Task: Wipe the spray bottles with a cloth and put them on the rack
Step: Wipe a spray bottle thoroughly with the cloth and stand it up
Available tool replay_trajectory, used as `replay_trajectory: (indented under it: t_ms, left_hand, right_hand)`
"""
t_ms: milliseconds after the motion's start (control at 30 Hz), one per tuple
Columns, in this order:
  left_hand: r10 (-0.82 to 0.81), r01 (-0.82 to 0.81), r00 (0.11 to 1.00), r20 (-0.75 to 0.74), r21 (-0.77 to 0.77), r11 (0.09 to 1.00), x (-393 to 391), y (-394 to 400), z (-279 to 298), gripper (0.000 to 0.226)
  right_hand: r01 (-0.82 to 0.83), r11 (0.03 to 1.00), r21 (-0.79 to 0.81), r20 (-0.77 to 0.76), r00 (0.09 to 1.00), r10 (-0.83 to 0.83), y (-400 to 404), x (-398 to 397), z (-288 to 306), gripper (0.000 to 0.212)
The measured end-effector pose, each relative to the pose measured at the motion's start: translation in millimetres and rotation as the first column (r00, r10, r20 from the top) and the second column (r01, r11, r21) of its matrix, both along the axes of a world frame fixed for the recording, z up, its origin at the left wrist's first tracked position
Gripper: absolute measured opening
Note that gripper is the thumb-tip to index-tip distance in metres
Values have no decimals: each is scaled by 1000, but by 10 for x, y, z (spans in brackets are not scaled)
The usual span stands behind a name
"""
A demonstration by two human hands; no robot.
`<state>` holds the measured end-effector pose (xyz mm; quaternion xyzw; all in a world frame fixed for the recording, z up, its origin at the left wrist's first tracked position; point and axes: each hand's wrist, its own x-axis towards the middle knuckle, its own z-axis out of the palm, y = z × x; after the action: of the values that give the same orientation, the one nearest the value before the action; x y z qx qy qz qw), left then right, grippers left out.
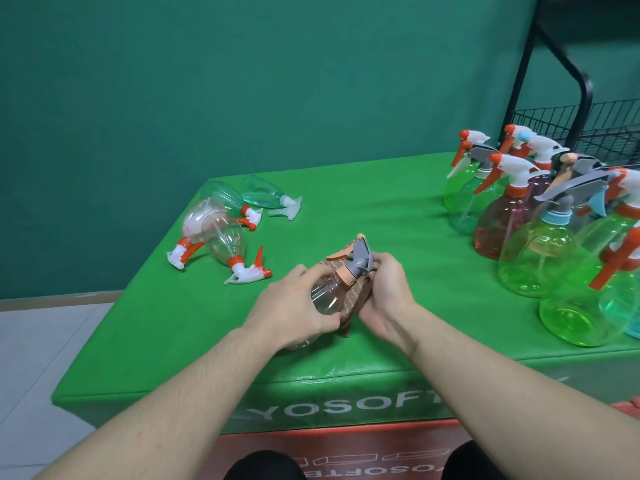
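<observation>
Wiping one pinkish spray bottle over the tabletop: our left hand grips it, our right hand presses the cloth around it. The rack looks empty; many bottles remain.

Left hand, right hand: fingers curled, gripping, arms extended.
</observation>
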<state>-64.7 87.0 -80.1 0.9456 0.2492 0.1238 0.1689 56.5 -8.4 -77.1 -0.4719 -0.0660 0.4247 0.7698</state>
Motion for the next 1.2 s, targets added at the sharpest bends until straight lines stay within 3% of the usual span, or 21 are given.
replay_trajectory:
  t_ms: [133, 267, 367, 500, 633, 833, 933, 1200]
  left_hand:
    - [18, -18, 1000, 14, -25, 1000, 12, 46, -9, 80]
    - [29, -29, 999, -16, -6, 1000, 42, 48, -6, 78]
    - [41, -41, 998, -46, -3, 999, 64, 54, 5, 76]
    - [72, -73, 997, -35, -41, 996, 69, 46, 20, 73]
    - [81, -84, 996, -44, -57, 995, 69, 25, 55, 75]
    - [69, -67, 997, 25, -87, 994, -39, -28, 9, 74]
    - [77, -73, 996, 41, -90, 993, -57, -21, -11, 75]
    - [49, -47, 998, 34, -64, 997, -32, 18, -39, 72]
  right_hand:
    - [10, 999, -37, 12, 1000, -10, 74, 53, 16, 35]
    - [93, 993, -74, 174, 982, -79, 59, 10, 80, 35]
    - [111, 989, -97, 306, 949, -76, 157, 159, -256, 47]
    - [180, 950, -254, 585, 811, 2, -144, -166, 56, 46]
    - [201, 921, -334, 731, 672, 118, -327, -337, 17, 55]
    - [157, 948, -279, 794, 592, 136, -366, -357, 28, 51]
    - [130, 949, -287, 786, 599, 156, -254, -300, 37, 54]
    - [121, 864, -488, 731, 597, 329, -9, 152, 241, 51]
